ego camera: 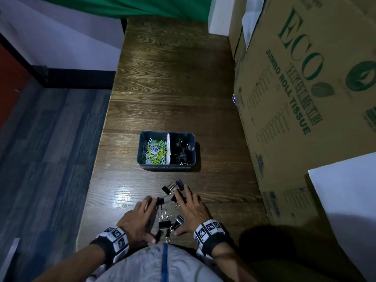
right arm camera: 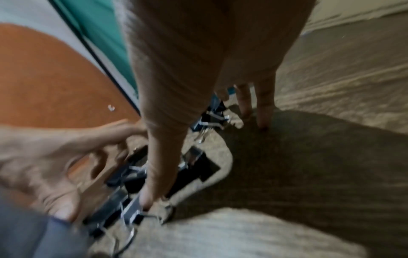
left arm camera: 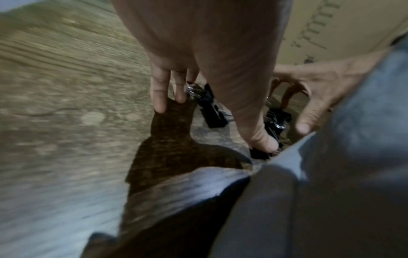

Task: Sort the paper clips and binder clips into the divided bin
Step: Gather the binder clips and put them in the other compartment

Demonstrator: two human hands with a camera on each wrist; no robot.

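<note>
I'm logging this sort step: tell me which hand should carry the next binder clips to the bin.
Right, probably. The right hand lies beside the loose binder clips on the same side as the bin's right compartment, which already holds binder clips. The left hand would have to cross over.

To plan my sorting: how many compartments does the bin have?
2. The left compartment holds coloured paper clips; the right compartment holds black binder clips. A white divider separates them. None appears hidden.
</note>
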